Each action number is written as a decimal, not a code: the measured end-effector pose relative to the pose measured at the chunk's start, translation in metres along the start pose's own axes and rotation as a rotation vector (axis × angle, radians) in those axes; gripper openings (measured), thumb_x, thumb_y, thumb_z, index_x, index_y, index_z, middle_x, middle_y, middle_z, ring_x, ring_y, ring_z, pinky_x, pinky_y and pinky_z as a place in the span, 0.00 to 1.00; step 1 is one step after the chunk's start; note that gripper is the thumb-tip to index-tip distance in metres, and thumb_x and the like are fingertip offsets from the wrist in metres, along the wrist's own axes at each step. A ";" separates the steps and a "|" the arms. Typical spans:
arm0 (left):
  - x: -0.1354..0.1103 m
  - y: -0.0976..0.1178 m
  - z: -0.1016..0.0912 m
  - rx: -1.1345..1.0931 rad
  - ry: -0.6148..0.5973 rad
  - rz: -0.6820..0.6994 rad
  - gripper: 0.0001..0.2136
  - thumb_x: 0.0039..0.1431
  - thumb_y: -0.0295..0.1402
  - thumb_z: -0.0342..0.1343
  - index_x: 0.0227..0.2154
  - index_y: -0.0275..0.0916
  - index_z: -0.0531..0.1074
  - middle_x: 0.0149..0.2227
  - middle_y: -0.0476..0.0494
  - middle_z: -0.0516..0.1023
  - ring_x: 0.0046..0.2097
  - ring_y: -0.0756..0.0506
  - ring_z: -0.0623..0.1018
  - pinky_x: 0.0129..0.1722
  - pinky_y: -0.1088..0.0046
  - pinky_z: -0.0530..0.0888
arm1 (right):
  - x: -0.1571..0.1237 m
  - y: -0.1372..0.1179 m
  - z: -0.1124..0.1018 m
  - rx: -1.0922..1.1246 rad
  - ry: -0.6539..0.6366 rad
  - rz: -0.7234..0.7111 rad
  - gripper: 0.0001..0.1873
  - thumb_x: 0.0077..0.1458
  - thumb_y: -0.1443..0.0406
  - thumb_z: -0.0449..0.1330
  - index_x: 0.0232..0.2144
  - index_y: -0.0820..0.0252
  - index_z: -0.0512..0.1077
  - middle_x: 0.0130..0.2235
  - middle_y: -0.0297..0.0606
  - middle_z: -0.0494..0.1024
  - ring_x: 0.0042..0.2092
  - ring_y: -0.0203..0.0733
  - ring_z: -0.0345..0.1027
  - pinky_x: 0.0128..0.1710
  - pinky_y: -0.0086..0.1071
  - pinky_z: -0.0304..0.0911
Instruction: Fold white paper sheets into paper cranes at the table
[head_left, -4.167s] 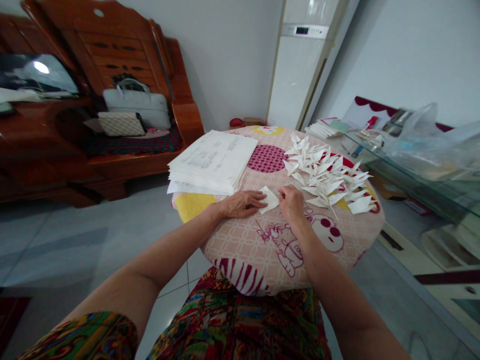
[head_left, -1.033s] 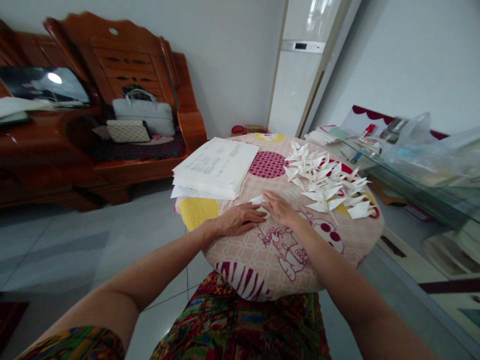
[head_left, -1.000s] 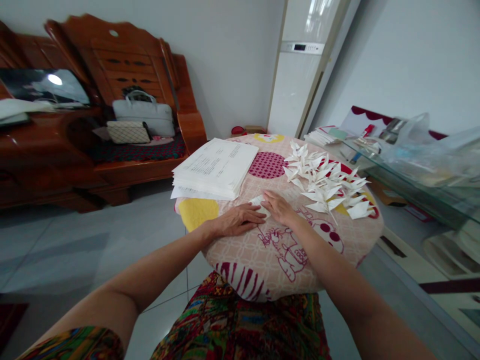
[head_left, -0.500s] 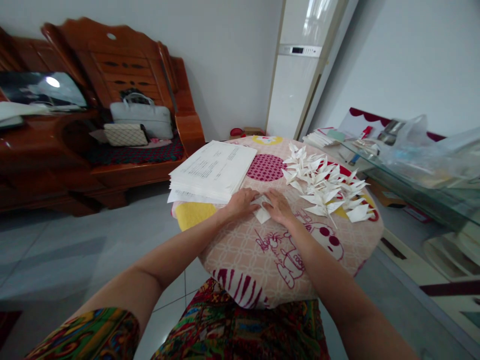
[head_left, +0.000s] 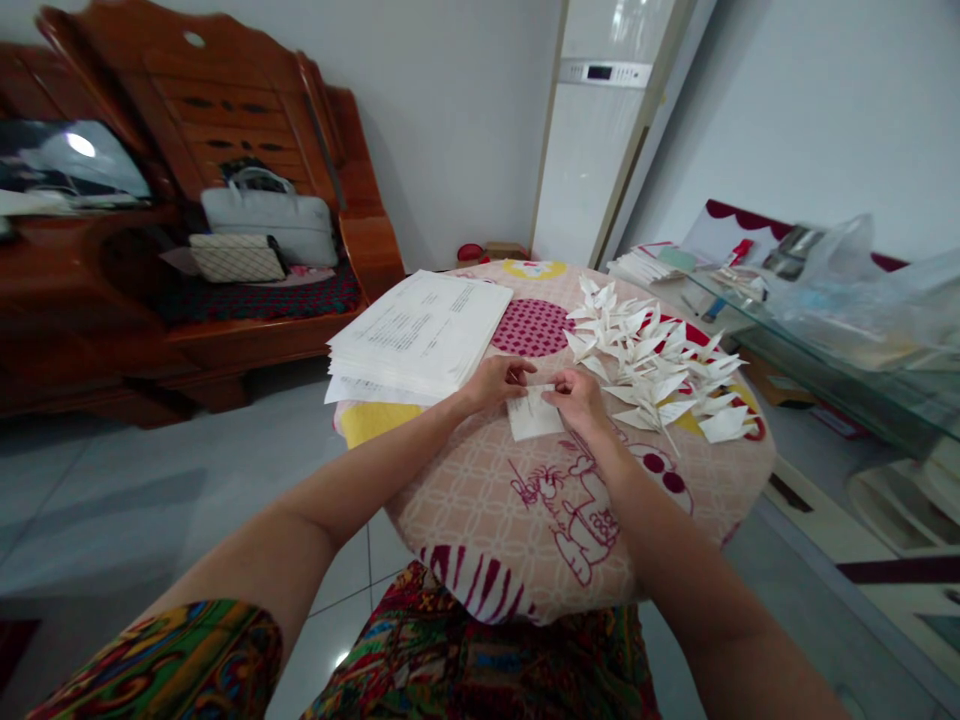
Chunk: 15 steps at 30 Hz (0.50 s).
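A small folded white paper point(head_left: 534, 417) lies on the round table's patterned cloth point(head_left: 525, 500). My left hand point(head_left: 496, 381) pinches the paper's far left corner, fingers curled. My right hand point(head_left: 580, 396) pinches its far right edge, fingers closed on it. The paper's near part rests flat on the cloth between both hands. A pile of several folded white paper pieces point(head_left: 656, 358) lies just right of my right hand. A thick stack of printed sheets point(head_left: 422, 332) sits just left of my left hand.
A wooden bench point(head_left: 247, 210) with a grey bag point(head_left: 266, 215) stands at the far left. A tall white appliance point(head_left: 600, 120) is behind the table. A glass-topped table point(head_left: 840, 330) with plastic bags and papers runs along the right. Grey tiled floor lies on the left.
Both hands went from pressing flat on the paper to pinching its far edge. The paper now shows as an opened-out square between them. The view shifted slightly.
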<state>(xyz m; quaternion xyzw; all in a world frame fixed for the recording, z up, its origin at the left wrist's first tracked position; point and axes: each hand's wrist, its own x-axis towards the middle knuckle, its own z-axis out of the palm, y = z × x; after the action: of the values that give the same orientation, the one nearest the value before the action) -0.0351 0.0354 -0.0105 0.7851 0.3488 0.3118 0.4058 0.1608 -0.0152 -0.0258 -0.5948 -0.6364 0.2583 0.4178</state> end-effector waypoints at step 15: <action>0.003 0.004 0.008 0.367 -0.244 0.433 0.10 0.62 0.23 0.52 0.39 0.34 0.79 0.39 0.39 0.79 0.41 0.46 0.78 0.44 0.70 0.74 | 0.000 -0.004 -0.026 -0.361 -0.056 0.054 0.08 0.42 0.66 0.67 0.30 0.61 0.80 0.24 0.35 0.78 0.27 0.41 0.71 0.32 0.34 0.66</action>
<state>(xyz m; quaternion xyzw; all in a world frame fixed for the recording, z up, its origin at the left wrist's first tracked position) -0.0257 0.0330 -0.0107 0.9329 0.1727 0.2263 0.2205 0.1799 -0.0199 -0.0089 -0.6695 -0.6677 0.1673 0.2793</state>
